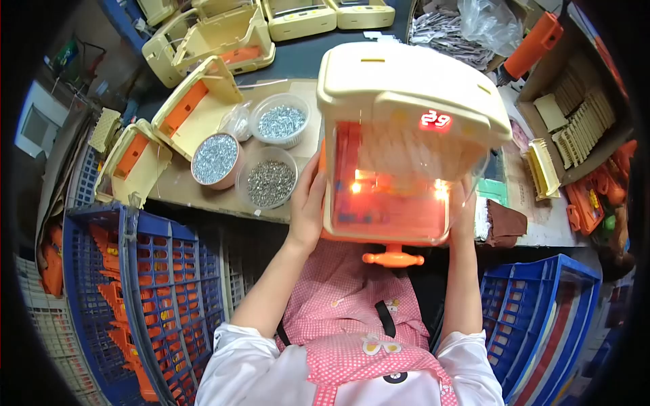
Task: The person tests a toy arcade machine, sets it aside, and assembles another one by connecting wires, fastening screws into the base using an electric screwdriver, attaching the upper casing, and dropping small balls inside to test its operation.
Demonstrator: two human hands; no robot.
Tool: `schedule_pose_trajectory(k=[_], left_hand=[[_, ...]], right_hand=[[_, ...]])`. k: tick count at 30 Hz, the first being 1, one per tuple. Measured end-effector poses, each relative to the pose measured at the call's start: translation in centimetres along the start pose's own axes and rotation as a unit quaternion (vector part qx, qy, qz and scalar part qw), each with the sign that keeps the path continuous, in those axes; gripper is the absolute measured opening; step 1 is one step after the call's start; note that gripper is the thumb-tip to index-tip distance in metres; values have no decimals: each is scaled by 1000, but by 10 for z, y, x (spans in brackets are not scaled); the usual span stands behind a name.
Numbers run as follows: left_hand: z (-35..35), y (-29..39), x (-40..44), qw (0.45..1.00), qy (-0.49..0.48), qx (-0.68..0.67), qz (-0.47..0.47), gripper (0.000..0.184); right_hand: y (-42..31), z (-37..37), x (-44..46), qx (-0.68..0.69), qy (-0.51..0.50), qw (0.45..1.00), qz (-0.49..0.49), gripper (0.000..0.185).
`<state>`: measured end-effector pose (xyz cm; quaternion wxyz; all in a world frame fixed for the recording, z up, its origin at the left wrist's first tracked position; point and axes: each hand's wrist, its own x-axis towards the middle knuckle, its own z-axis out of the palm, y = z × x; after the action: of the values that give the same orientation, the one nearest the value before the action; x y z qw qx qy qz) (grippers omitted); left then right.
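Between my hands is a cream-and-orange toy machine (416, 81) with a clear front window, lifted at the front of the bench. Its red display shows what looks like 29, and lights glow behind the window. An orange knob (393, 259) sticks out at its lower edge. My left hand (309, 203) grips the left side, fingers partly behind the casing. On the opposite side my right hand (463, 206) holds the casing, its fingers partly hidden. Left of the toy stand tubs of small metal screws (283, 122), (215, 159) and darker screws (271, 181).
Cream housings (203, 111) line the back and left of the bench. An orange electric screwdriver (535, 46) hangs at upper right, near a cardboard box (581, 81) of cream parts. Blue crates (172, 284), (535, 325) flank me. A brown cloth (506, 224) lies right of the toy.
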<state>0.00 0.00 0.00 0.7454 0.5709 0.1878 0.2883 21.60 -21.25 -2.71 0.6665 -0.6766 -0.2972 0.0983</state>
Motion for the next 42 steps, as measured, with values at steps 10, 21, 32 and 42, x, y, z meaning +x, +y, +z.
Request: schedule_pose_trajectory(k=[10, 21, 32, 42], left_hand=[[16, -6, -14, 996, 25, -82, 16, 54], [8, 94, -5, 999, -38, 14, 27, 56], [11, 90, -11, 991, -28, -73, -104, 52], [12, 90, -6, 991, -20, -73, -110, 54]], right_hand=[[-33, -12, -12, 91, 7, 993, 75, 35], [-18, 7, -4, 333, -3, 924, 188, 44], [-76, 4, -5, 260, -29, 924, 277, 35], [-85, 13, -9, 304, -31, 915, 265, 35]])
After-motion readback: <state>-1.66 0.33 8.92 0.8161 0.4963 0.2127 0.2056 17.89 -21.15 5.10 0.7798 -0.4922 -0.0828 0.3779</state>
